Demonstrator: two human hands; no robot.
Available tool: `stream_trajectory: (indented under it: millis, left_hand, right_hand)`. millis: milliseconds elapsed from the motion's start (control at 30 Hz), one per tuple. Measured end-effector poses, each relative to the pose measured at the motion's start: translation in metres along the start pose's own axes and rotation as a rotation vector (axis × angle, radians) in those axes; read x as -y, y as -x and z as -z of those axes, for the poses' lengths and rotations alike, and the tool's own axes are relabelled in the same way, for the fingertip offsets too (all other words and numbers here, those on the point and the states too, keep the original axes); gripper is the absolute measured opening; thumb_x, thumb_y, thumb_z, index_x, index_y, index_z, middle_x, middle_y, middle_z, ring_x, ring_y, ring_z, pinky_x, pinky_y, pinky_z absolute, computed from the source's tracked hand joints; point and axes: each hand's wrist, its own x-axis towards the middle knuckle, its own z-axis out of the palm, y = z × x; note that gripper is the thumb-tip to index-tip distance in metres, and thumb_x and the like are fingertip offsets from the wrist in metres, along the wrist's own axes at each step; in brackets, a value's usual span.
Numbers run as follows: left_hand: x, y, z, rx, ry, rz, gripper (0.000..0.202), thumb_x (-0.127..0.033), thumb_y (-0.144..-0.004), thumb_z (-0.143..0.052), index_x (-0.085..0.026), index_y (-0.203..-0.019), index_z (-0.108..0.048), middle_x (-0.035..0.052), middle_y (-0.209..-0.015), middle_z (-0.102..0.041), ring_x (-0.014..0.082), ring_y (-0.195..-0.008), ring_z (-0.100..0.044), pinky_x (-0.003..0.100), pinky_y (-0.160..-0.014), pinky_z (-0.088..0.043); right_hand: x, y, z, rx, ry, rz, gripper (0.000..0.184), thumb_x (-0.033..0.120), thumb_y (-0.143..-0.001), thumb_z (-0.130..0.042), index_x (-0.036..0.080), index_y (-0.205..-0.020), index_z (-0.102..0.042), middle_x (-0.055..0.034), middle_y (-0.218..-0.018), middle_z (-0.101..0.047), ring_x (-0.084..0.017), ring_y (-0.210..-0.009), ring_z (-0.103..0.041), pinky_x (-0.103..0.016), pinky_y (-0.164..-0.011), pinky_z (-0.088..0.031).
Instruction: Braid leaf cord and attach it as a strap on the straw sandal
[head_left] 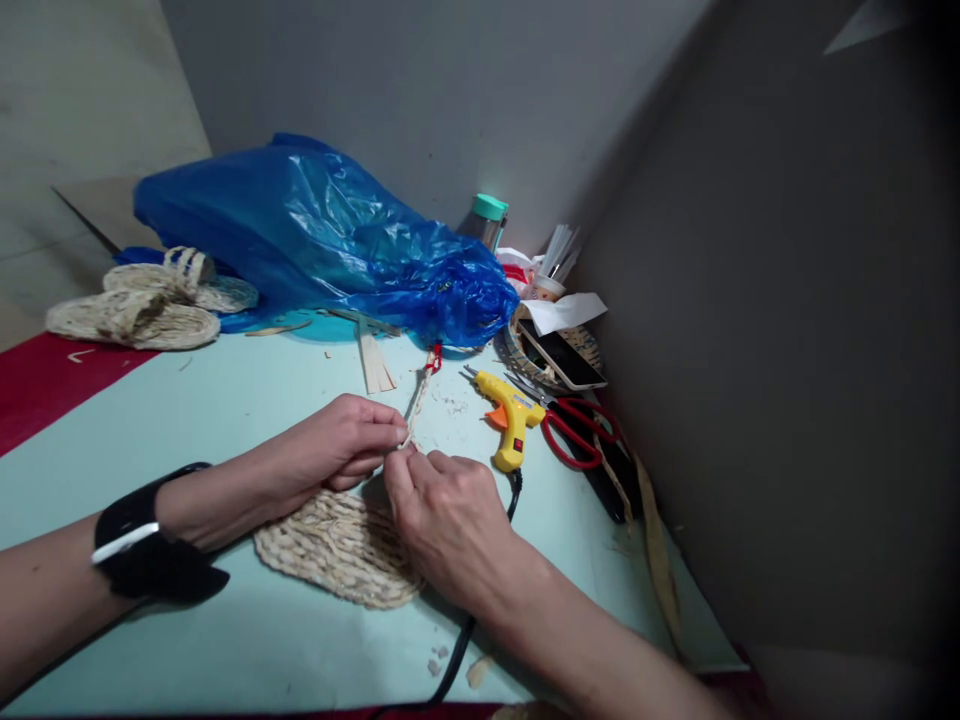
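Observation:
A thin braided cord (420, 400) of pale plant fibre runs from a red tie (433, 357) near the blue bag down to my fingers. My left hand (349, 438) pinches the cord from the left, fingers closed. Close beside it, my right hand (450, 500) is closed at the cord's near end, its fingertips nearly touching the left ones. What exactly lies between the right fingertips is partly hidden, but it appears to be the cord's strands. Beneath both hands lies a flat woven straw sole (337, 550), partly covered by my right hand.
A yellow glue gun (514, 415) with a black cable lies right of my hands, beside red-handled scissors (574, 430). Behind are a big blue plastic bag (322, 230), a basket with a phone (566, 355), and a bottle (487, 215). Woven slippers (142, 310) sit at left.

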Motion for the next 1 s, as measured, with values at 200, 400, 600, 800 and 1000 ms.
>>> stream_trajectory:
  millis: [200, 400, 600, 800, 1000]
  left_hand:
    - [-0.001, 0.004, 0.000, -0.058, 0.093, -0.029, 0.018, -0.031, -0.080, -0.064, -0.016, -0.072, -0.060, -0.0086, -0.049, -0.034, 0.0059, -0.044, -0.023, 0.022, -0.042, -0.013]
    - [-0.007, 0.005, -0.003, -0.012, 0.121, -0.028, 0.019, -0.033, -0.083, -0.062, -0.015, -0.075, -0.061, -0.0106, -0.047, -0.028, 0.0059, -0.043, -0.017, 0.023, -0.041, -0.009]
    - [-0.011, 0.006, -0.002, -0.018, -0.079, -0.119, 0.022, -0.035, -0.083, -0.058, -0.016, -0.074, -0.063, -0.0046, -0.055, -0.046, 0.0100, -0.051, -0.037, 0.023, -0.048, -0.029]
    - [-0.020, 0.020, -0.005, -0.151, -0.702, -0.301, 0.033, -0.033, -0.091, -0.043, -0.020, -0.063, -0.056, -0.0023, -0.056, -0.052, 0.0148, -0.056, -0.047, 0.028, -0.056, -0.032]
    - [-0.002, 0.029, -0.018, -0.002, -1.107, -0.534, 0.025, -0.018, -0.091, -0.036, -0.019, -0.072, -0.053, 0.0026, -0.063, -0.060, 0.0183, -0.054, -0.054, 0.032, -0.054, -0.028]
  right_hand:
    - [-0.010, -0.004, 0.012, -0.095, -0.339, -0.247, 0.030, 0.039, -0.098, -0.047, 0.017, -0.087, -0.063, -0.0070, -0.078, -0.066, -0.021, -0.073, -0.057, -0.034, -0.067, -0.036]
    - [-0.028, -0.010, 0.011, -0.159, -0.933, -0.555, 0.031, 0.036, -0.101, -0.040, 0.019, -0.085, -0.060, -0.0034, -0.081, -0.064, -0.018, -0.080, -0.056, -0.030, -0.073, -0.037]
    - [-0.030, -0.011, -0.004, 0.008, -1.415, -0.633, 0.029, 0.035, -0.095, -0.048, 0.021, -0.070, -0.049, 0.0061, -0.058, -0.037, -0.010, -0.051, -0.031, -0.025, -0.052, -0.025]
    - [-0.028, -0.012, -0.007, -0.059, -1.323, -0.634, 0.034, 0.031, -0.090, -0.053, 0.019, -0.058, -0.052, 0.0044, -0.053, -0.043, -0.011, -0.054, -0.035, -0.025, -0.054, -0.025]
    - [-0.026, -0.012, -0.006, -0.037, -1.532, -0.710, 0.025, 0.033, -0.087, -0.057, 0.016, -0.086, -0.075, 0.0011, -0.064, -0.058, -0.010, -0.055, -0.037, -0.024, -0.053, -0.026]
